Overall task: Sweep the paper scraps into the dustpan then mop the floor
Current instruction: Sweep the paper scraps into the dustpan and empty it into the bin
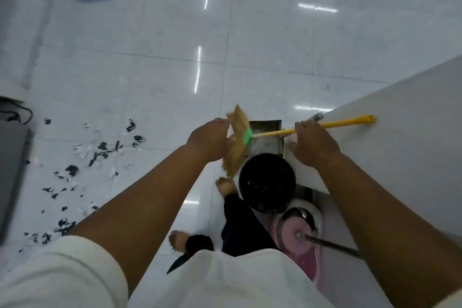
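Right hand (312, 142) grips the yellow handle of the broom (237, 152). Left hand (210, 140) contacts the straw head; finger closure cannot be determined. Dustpan (266, 124) stands just behind the broom, beside the white surface (400, 145) at right. Paper scraps (100, 152) lie scattered left. Open tile floor (250, 32) extends far.

text: none readable | labels, brands, numbers, signs — none legible on any surface in view
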Demonstrator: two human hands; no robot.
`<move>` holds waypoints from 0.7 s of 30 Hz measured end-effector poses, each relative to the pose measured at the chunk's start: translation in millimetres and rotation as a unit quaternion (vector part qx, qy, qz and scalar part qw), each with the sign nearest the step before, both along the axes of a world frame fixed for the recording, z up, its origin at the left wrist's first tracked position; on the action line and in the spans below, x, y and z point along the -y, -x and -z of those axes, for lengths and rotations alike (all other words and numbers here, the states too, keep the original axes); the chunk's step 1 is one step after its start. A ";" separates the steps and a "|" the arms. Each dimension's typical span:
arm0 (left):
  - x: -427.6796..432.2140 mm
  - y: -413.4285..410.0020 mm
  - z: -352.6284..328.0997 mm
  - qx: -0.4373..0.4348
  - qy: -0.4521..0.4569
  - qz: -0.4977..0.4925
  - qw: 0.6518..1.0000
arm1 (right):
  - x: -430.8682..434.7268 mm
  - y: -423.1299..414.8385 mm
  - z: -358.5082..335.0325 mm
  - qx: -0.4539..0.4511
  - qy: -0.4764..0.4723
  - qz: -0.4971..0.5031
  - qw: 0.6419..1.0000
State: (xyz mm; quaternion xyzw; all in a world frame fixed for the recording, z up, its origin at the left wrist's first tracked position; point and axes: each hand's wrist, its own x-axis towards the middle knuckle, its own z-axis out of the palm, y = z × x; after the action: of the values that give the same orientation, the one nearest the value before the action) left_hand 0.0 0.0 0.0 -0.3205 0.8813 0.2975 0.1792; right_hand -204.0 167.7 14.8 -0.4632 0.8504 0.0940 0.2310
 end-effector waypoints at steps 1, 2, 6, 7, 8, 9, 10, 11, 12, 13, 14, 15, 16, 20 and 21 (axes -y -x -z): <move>-2.9 17.4 6.1 0.002 -0.011 0.014 1.000 | -5.9 12.2 3.2 -0.015 -0.017 0.023 0.999; -5.0 33.7 12.8 0.003 -0.017 0.024 1.000 | -10.5 24.0 6.2 -0.032 -0.028 0.042 0.998; -21.3 96.6 36.2 0.004 -0.045 0.069 0.997 | -32.6 62.2 19.4 -0.106 -0.023 0.035 0.994; -25.7 111.8 42.3 -0.003 -0.046 0.077 0.996 | -34.9 69.0 23.4 -0.123 -0.019 0.025 0.992; -30.0 126.5 45.9 -0.013 -0.047 0.085 0.995 | -34.2 73.1 25.5 -0.137 -0.024 0.012 0.990; -35.1 141.2 51.7 -0.026 -0.048 0.090 0.995 | -33.7 76.8 29.9 -0.153 -0.044 -0.010 0.987; -39.9 155.6 56.4 -0.040 -0.047 0.095 0.994 | -32.3 79.5 33.8 -0.168 -0.068 -0.033 0.983; -44.2 169.6 61.0 -0.054 -0.047 0.099 0.993 | -30.2 81.9 37.1 -0.182 -0.089 -0.049 0.978; -47.9 183.1 64.8 -0.066 -0.049 0.101 0.991 | -27.9 84.4 39.2 -0.192 -0.110 -0.054 0.974; -51.1 195.9 68.9 -0.079 -0.054 0.103 0.990 | -26.6 88.0 41.9 -0.201 -0.131 -0.051 0.970; -53.8 207.1 71.8 -0.091 -0.061 0.105 0.988 | -26.2 91.2 44.1 -0.204 -0.148 -0.046 0.967; -56.2 217.4 74.0 -0.103 -0.071 0.109 0.986 | -26.5 94.1 46.3 -0.207 -0.158 -0.042 0.965; -58.5 226.6 75.4 -0.112 -0.083 0.113 0.984 | -26.9 95.6 46.7 -0.208 -0.162 -0.038 0.964; -68.0 250.6 84.3 -0.118 -0.111 0.184 0.969 | -29.8 95.0 54.2 -0.214 -0.172 -0.042 0.961; -70.1 253.7 86.6 -0.116 -0.109 0.204 0.966 | -30.5 93.6 55.7 -0.215 -0.173 -0.043 0.960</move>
State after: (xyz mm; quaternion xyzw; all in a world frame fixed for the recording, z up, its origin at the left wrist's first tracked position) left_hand -253.7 70.1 -86.6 -0.0754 0.9050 0.3841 0.1665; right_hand -297.6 198.3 -40.9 -0.4213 0.8299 0.3474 0.1150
